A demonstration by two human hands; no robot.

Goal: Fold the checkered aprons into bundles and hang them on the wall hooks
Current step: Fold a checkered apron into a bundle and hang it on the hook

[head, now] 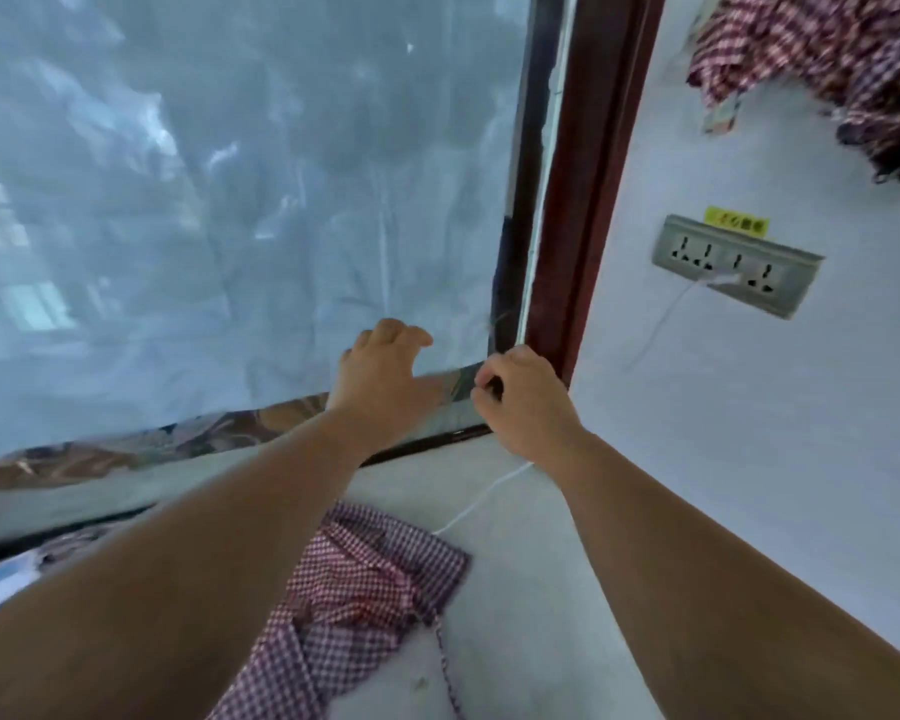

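Observation:
A red-and-white checkered apron (365,589) lies crumpled on the pale ledge (531,589) below my forearms, its thin strap trailing toward the front. More checkered aprons (822,49) hang bunched on the white wall at the top right. My left hand (380,381) is raised at the bottom of the film-covered window (230,200), fingers loosely curled and holding nothing. My right hand (526,402) is at the window's lower right corner with its fingers curled tight, thumb against the index finger. Nothing shows clearly inside that grip. Neither hand touches the apron.
A dark red window frame (588,174) runs up beside my right hand. A grey double socket (733,265) with a yellow label sits on the wall to the right. Its white cable (484,496) runs down behind my right wrist to the ledge.

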